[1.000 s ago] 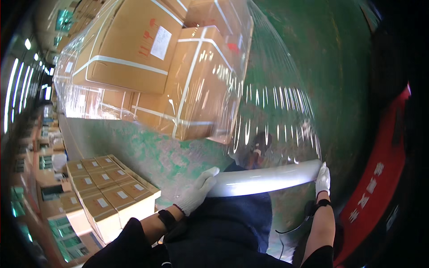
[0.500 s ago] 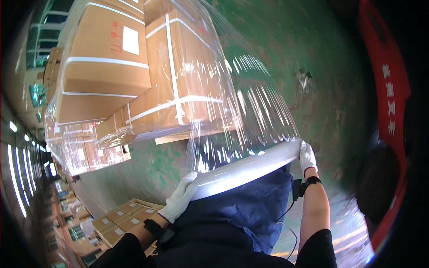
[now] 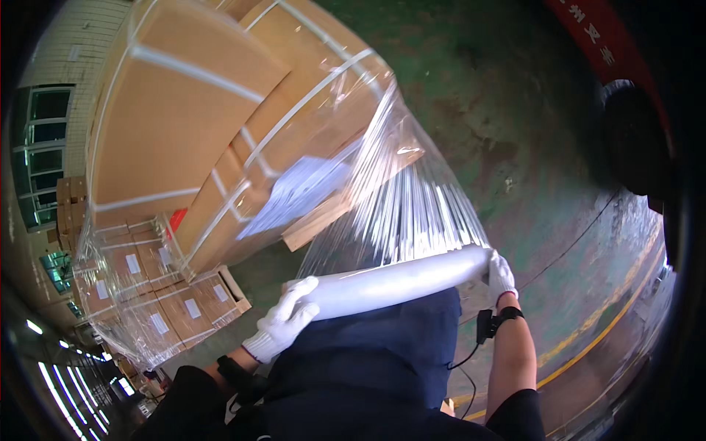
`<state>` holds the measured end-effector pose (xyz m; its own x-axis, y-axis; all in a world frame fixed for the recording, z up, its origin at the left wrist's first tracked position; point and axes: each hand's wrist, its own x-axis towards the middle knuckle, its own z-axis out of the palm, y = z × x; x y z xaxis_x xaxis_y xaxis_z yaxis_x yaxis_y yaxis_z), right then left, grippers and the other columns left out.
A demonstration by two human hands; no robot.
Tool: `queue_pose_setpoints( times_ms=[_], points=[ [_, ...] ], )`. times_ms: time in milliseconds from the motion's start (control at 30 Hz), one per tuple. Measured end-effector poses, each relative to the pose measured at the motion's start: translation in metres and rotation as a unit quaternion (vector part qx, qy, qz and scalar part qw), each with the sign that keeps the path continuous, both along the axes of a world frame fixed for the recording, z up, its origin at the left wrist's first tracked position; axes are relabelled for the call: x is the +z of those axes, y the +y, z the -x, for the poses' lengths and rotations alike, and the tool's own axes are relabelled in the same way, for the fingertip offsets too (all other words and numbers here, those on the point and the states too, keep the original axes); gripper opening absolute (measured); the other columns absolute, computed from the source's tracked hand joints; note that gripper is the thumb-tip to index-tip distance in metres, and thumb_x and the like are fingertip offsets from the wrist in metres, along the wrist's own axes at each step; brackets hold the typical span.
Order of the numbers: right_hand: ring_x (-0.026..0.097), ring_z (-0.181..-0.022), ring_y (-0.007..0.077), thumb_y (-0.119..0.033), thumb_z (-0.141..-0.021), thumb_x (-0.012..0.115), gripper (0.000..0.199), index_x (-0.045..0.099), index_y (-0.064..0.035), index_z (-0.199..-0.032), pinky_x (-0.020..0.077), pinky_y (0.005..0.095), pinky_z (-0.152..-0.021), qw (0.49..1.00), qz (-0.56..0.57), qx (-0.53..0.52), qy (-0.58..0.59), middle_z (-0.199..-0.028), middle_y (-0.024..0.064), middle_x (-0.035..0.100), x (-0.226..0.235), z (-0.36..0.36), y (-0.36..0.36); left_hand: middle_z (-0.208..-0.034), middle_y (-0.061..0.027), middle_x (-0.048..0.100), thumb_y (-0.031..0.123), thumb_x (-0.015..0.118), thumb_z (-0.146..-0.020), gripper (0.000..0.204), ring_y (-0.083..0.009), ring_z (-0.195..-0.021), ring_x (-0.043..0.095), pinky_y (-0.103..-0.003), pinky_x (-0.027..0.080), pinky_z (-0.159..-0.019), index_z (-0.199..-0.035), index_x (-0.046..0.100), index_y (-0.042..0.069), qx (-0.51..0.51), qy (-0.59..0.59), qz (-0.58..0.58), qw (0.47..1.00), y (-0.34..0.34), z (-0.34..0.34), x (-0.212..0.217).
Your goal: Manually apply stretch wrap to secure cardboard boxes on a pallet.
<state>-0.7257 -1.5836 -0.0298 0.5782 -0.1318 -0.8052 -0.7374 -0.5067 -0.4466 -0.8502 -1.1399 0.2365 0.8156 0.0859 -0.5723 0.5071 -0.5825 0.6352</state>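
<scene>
A long roll of clear stretch film [image 3: 390, 285] lies crosswise in front of my waist, held at both ends. My left hand [image 3: 283, 322], in a white knit glove, closes on the roll's left end. At the other end my right hand [image 3: 501, 278], gloved the same way, grips the roll; its fingers are partly hidden. Taut film [image 3: 415, 213] runs from the roll up to a lower corner of a stack of large brown cartons [image 3: 169, 140]. White straps band the cartons, and film covers part of them. Beneath them shows the end of a wooden pallet [image 3: 316, 224].
Behind the stack at left stands another film-wrapped load of cartons [image 3: 158, 301]. A green floor [image 3: 507, 154] spreads to the right, with a dark cable [image 3: 573, 242] and a yellow line [image 3: 588, 345]. Red equipment [image 3: 588, 29] stands at the upper right.
My view has turned, and the carton stack appears tilted and nearer. The film between roll and cartons has drawn together into a narrower fan. Both hands keep hold of the roll.
</scene>
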Motion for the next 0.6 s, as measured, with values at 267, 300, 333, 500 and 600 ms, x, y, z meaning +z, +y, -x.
queue_pose_setpoints(
  times_ms=[267,300,333,500,600],
  points=[
    [0.06,-0.075,0.0145,-0.055,-0.104,0.041,0.056,0.062,-0.0075,-0.124,0.0539,0.0306,-0.068,0.99,-0.055,-0.131,-0.023,-0.094,0.0051,0.065,0.009,0.203,0.033,-0.147,-0.0131,0.05,0.014,0.059,-0.101,0.049,-0.0254,-0.139,0.044,-0.037,0.037,-0.115,-0.147,0.044,0.003,-0.062,-0.059,0.056,0.995,0.078,0.105,-0.008],
    [0.06,-0.074,0.0143,-0.055,-0.104,0.041,0.056,0.062,-0.0078,-0.124,0.0536,0.0308,-0.068,0.981,-0.073,-0.176,-0.026,-0.093,0.0048,0.064,0.013,0.224,0.052,-0.148,-0.013,0.046,0.012,0.058,-0.101,0.051,-0.0257,-0.141,0.041,-0.037,0.036,-0.114,-0.148,0.042,0.002,-0.068,-0.035,0.06,0.995,0.095,0.117,-0.006],
    [0.06,-0.074,0.0142,-0.055,-0.104,0.041,0.056,0.063,-0.0081,-0.125,0.0533,0.0309,-0.068,0.97,-0.086,-0.226,-0.03,-0.093,0.0046,0.064,0.017,0.246,0.069,-0.148,-0.013,0.046,0.012,0.058,-0.101,0.051,-0.0257,-0.141,0.041,-0.037,0.036,-0.114,-0.148,0.042,0.002,-0.08,-0.034,0.059,0.994,0.112,0.128,-0.006],
    [0.061,-0.089,0.0151,-0.055,-0.103,0.044,0.058,0.061,-0.0069,-0.13,0.0533,0.0323,-0.076,0.962,-0.076,-0.263,0.02,-0.104,0.0051,0.065,0.027,0.35,0.147,-0.149,-0.0138,0.046,0.017,0.056,-0.103,0.048,-0.0257,-0.143,0.039,-0.037,0.032,-0.118,-0.147,0.043,0.002,-0.111,0.003,0.11,0.988,0.206,0.175,-0.022],
    [0.054,-0.069,0.0128,-0.054,-0.104,0.039,0.056,0.063,-0.006,-0.121,0.0463,0.029,-0.062,0.948,-0.027,-0.315,-0.033,-0.082,0.0017,0.057,0.037,0.393,0.228,-0.149,-0.0139,0.046,0.019,0.056,-0.104,0.047,-0.0261,-0.144,0.038,-0.037,0.03,-0.119,-0.146,0.044,0.002,-0.186,-0.017,0.086,0.979,0.274,0.195,-0.031]
  ],
)
